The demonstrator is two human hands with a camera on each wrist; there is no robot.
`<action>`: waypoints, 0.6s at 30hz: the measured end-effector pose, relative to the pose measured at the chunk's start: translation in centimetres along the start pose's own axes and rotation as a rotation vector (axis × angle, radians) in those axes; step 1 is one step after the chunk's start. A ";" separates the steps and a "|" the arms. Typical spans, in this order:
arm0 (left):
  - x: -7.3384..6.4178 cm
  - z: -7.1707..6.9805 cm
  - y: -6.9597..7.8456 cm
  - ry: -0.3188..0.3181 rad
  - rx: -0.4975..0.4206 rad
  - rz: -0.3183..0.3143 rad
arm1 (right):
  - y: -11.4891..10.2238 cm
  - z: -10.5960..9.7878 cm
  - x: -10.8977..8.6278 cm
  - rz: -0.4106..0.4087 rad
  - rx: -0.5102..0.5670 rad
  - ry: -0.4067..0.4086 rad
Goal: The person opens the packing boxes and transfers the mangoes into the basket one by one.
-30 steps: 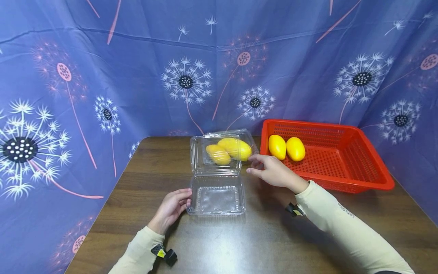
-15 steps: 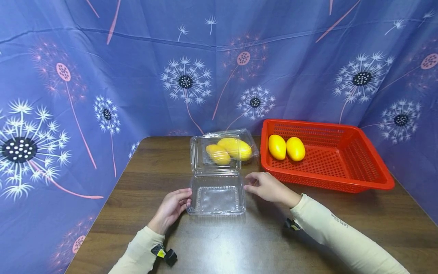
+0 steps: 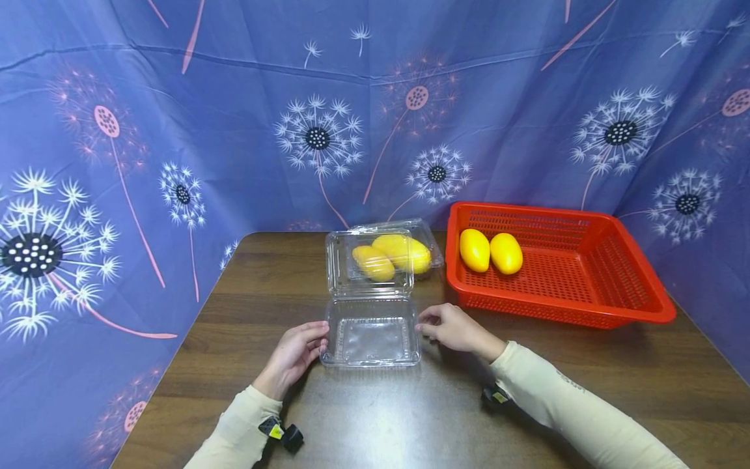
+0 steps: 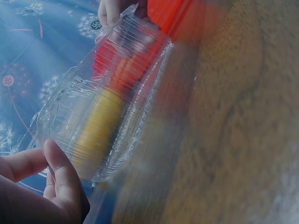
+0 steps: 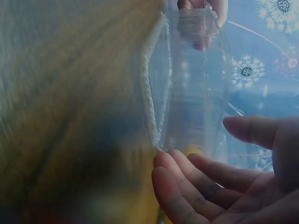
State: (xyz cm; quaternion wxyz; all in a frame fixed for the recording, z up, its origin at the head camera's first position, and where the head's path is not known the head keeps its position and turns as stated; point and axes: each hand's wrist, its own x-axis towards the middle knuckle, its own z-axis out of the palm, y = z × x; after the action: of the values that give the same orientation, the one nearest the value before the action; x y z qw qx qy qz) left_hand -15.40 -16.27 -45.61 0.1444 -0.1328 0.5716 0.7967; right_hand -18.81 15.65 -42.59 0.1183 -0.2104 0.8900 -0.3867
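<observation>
A clear plastic clamshell container (image 3: pixel 372 340) stands opened on the wooden table, its lid raised at the back and its base holding nothing. My left hand (image 3: pixel 295 355) is at its left side, thumb and forefinger (image 4: pixel 60 168) pinching the rim in the left wrist view. My right hand (image 3: pixel 457 331) is at the right side, fingertips (image 5: pixel 166 182) right by the wall and thumb held apart from them in the right wrist view. Yellow mangoes (image 3: pixel 374 263) in a second clear container (image 3: pixel 433 244) show behind and through the raised lid.
A red plastic basket (image 3: pixel 562 306) stands at the back right, near the second container. Two yellow mangoes (image 3: pixel 506 254) lie in its left end. A blue cloth (image 3: pixel 234 130) with dandelion prints hangs behind the wooden table (image 3: pixel 234 339).
My right hand has come down and toward me from beside the rear container to the right side of the opened clamshell container. My left hand has stayed in place.
</observation>
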 end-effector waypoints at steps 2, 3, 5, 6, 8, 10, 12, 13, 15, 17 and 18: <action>0.0 0.0 0.0 0.001 0.001 -0.001 | 0.0 0.3 -0.1 0.015 0.063 -0.015; 0.0 0.1 0.0 0.003 0.002 -0.001 | 0.1 0.4 -0.1 0.026 0.100 -0.022; 0.0 0.1 -0.1 0.006 0.006 -0.001 | 0.1 0.7 -0.1 0.053 0.182 -0.035; 0.0 0.1 -0.1 0.006 0.008 -0.001 | 0.1 0.8 -0.2 0.065 0.223 -0.040; 0.1 0.1 -0.1 0.008 0.011 -0.001 | 0.2 1.0 -0.2 0.087 0.290 -0.043; 0.0 0.1 -0.1 0.009 0.011 -0.002 | 0.3 1.2 -0.1 0.103 0.360 -0.046; 0.0 0.1 -0.1 0.013 0.009 -0.004 | 0.4 1.5 -0.1 0.117 0.433 -0.050; 0.0 0.1 -0.1 0.017 0.007 -0.005 | 0.4 1.6 0.0 0.125 0.467 -0.051; 0.0 0.0 -0.1 0.020 0.003 -0.008 | 0.4 1.8 0.0 0.137 0.535 -0.052; -0.1 -0.1 0.0 0.016 0.002 -0.008 | 0.2 2.1 0.1 0.145 0.579 -0.038; -0.2 -0.2 0.0 0.015 0.002 -0.008 | 0.1 2.2 0.1 0.149 0.597 -0.030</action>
State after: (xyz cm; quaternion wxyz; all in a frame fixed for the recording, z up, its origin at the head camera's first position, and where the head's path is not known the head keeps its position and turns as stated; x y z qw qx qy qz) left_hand -15.19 -16.47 -45.60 0.1434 -0.1408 0.5730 0.7946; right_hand -18.13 14.28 -44.19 0.2163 -0.1062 0.7483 -0.6180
